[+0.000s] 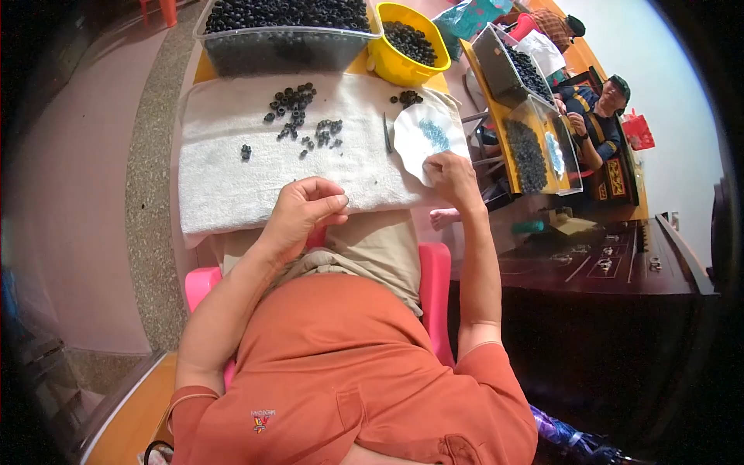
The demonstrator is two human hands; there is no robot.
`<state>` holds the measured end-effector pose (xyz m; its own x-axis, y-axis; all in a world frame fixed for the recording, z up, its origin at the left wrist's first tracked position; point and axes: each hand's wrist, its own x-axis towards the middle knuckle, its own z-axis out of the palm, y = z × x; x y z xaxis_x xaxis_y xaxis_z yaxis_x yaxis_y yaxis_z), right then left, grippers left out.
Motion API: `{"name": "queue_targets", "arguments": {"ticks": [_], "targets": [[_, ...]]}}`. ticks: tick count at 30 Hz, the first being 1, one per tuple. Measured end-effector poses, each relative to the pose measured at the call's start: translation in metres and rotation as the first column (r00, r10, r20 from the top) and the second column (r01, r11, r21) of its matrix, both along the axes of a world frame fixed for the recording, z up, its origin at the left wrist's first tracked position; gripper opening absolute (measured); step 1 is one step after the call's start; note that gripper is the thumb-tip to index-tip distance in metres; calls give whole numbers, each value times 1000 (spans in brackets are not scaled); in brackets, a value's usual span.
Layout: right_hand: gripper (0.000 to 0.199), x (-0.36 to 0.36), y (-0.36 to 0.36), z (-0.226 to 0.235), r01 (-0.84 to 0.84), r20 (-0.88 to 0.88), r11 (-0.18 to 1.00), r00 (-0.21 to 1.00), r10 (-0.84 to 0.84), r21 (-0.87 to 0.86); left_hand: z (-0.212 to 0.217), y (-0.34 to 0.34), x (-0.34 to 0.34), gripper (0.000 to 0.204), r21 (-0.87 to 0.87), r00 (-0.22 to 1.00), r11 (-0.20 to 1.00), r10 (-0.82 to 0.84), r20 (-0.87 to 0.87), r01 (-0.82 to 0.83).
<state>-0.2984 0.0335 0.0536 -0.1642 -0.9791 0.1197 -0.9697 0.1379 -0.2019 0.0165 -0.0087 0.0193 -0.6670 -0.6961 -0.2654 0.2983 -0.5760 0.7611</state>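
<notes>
The fingers (322, 186) of my left hand (298, 209) close tip to tip above the near edge of the towel, apparently on a small dark piece (346, 201), mostly hidden; a tip pinch suits something this small. The fingers of my right hand (456, 178) draw together over the near rim of a white scalloped plate (407, 133); whether they grip anything I cannot tell. Beside their tips, blue bits (434, 136) lie spread in the plate, whose raised rim probably stops them scattering.

Just left of the plate rests a thin dark tool (387, 133), within my right hand's reach. Beyond my left hand, black rings (293, 108) lie in loose groups on the white towel (221, 190), with a smaller cluster (406, 98) behind the plate. The pale, soft cloth presumably keeps them from rolling and makes them easy to see.

At the far side of the bench (443, 80), a clear box (283, 58) and a yellow bowl (399, 71) hold many more black rings, set back, I judge, to leave my working area free. Farther right, a co-worker (593, 116) sits at a second bench (502, 159) bearing similar boxes.
</notes>
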Motion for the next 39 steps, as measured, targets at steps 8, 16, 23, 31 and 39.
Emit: {"name": "queue_targets", "arguments": {"ticks": [8,16,23,31,39], "targets": [[19,5,-5,3,-47,15,999,999,47,7,-1,1,1,8,8,999,1000,-3,-47,3],[19,1,-14,8,-58,-3,995,998,58,-77,-2,1,0,9,1,1000,1000,-11,-20,11],[20,-4,-44,1,-237,-222,972,948,229,-9,-4,2,-1,9,-2,1000,1000,-17,-11,17],[12,-7,-57,-1,-291,-244,953,921,304,87,-1,3,1,10,19,999,1000,-19,-41,20],[15,-5,-42,2,-261,-99,954,964,248,-146,-5,4,0,10,34,998,999,-4,-64,6]]}}
